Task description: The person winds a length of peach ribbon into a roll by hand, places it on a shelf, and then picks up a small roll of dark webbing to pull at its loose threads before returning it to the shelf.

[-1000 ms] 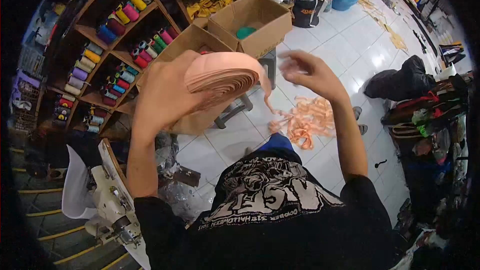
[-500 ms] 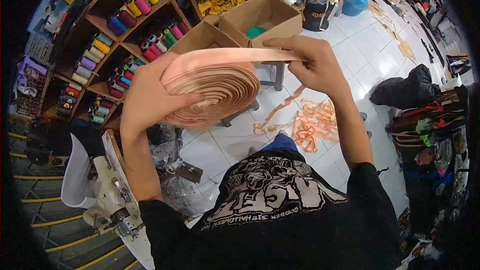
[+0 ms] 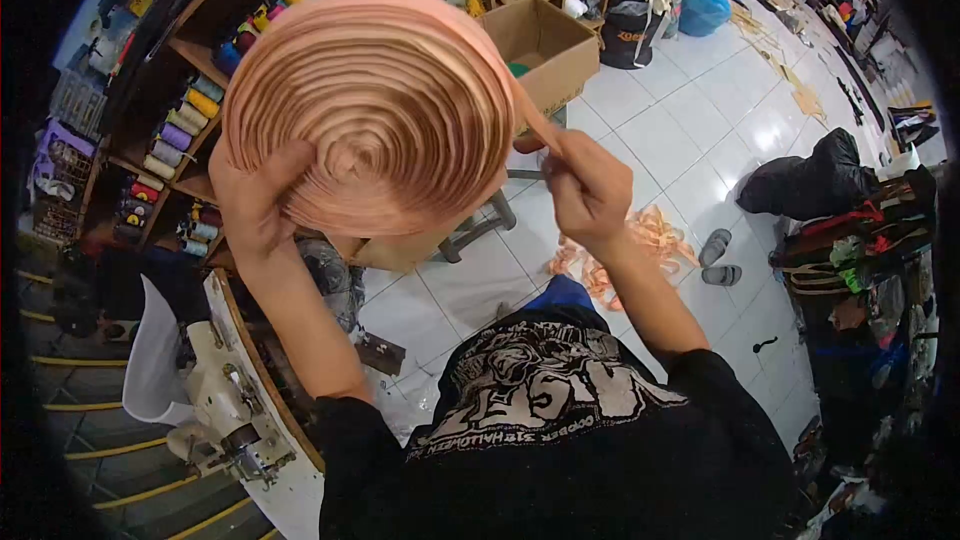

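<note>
A large coil of peach fabric strip is held up in front of me, its spiral side facing the camera. My left hand grips it from the lower left, with the thumb lying across the face near the centre and the other fingers hidden behind. My right hand pinches the strip's free end, which runs from the coil's right edge. More of the peach strip lies in a loose heap on the floor beyond my right forearm.
Shelves of thread spools stand at left behind the coil. A cardboard box sits on a stool. A sewing machine is at lower left. Grey sandals, a black bag and piled materials lie at right.
The coil has turned its flat side toward the camera and come up closer. My right hand has moved down and left, nearer the coil, so the stretch of strip between them is shorter.
</note>
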`<move>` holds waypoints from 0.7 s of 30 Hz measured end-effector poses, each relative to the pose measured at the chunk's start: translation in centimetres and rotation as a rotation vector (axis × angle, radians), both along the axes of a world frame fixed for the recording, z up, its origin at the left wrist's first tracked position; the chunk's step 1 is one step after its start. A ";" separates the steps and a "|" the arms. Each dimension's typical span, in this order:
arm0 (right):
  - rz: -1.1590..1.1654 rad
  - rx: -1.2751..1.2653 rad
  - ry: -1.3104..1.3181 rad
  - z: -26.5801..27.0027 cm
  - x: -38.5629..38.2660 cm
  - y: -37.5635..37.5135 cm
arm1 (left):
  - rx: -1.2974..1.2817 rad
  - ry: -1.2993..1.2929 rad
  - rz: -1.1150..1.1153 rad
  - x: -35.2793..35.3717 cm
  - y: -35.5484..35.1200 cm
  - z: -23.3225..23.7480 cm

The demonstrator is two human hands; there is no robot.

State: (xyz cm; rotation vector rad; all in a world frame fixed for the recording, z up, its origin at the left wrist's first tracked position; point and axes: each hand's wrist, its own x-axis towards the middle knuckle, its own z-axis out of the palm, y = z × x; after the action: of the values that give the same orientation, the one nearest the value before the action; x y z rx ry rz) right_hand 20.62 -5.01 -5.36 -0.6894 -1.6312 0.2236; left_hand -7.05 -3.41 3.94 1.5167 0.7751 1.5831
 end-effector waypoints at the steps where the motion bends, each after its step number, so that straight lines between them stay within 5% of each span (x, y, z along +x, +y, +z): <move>1: 0.009 -0.034 0.027 0.0 -0.4 -0.3 | 0.022 -0.086 0.006 0.3 0.2 -0.1; 7: 0.043 -0.154 0.131 1.0 -2.2 -1.4 | 0.099 -0.281 0.008 3.2 1.0 -0.9; 14: -0.108 0.140 0.228 1.6 -4.0 0.6 | -0.009 -0.581 0.053 8.6 1.3 -1.4; 21: 0.161 -0.059 0.635 3.7 -5.1 2.5 | -0.107 -0.693 0.032 14.0 1.4 -2.7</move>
State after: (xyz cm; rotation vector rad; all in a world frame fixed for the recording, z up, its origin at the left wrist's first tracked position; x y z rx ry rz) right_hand 15.56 -2.49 -1.66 -0.4636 -1.0705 0.5494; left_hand 6.93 -1.98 1.25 0.7858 0.4710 1.8884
